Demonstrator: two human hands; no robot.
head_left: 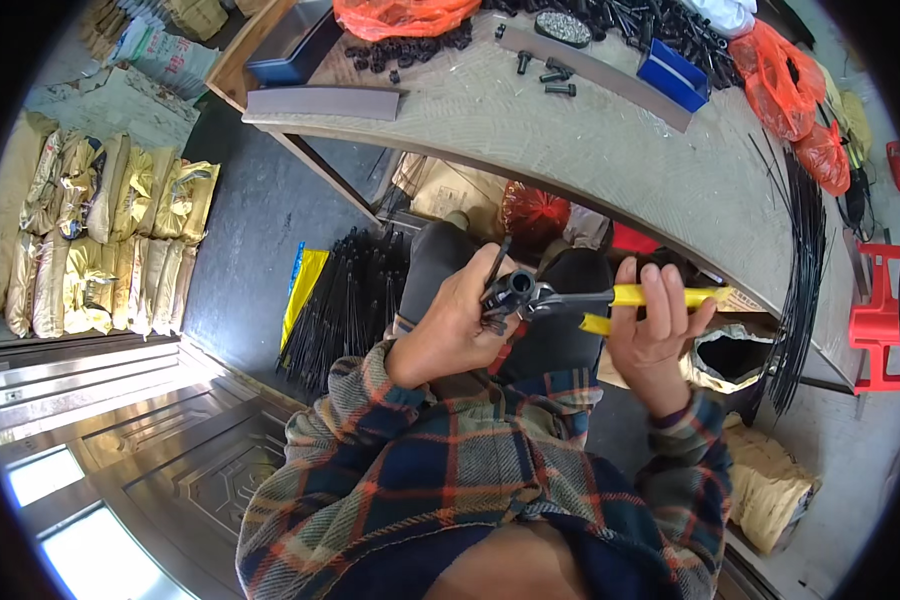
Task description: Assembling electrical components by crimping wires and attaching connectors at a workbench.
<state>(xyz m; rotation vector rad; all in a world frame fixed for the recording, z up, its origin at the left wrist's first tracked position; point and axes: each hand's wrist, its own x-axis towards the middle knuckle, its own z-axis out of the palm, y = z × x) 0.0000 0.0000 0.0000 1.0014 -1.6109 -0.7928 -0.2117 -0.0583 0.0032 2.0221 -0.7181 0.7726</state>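
Observation:
My left hand (462, 318) is closed around a black hollow, tube-like part (518, 284), its round open end facing up. Thin black pieces stick out between the fingers; how many parts are in the grip I cannot tell. In my right hand (660, 325) is a pair of pliers with yellow handles (628, 295). The fingers lie over the upper handle, and the lower handle stands apart from it. The metal jaws (542, 300) reach the black part just beside my left hand. Both hands are above my lap, in front of the table.
Ahead is a grey table (530, 130) with black fittings (560, 89), blue trays (673, 75) and red bags (778, 80). Long thin black strips hang off its right end (798, 290); another bundle (355, 300) stands at left. A red stool (878, 315) is far right, stacked sacks (110, 220) left.

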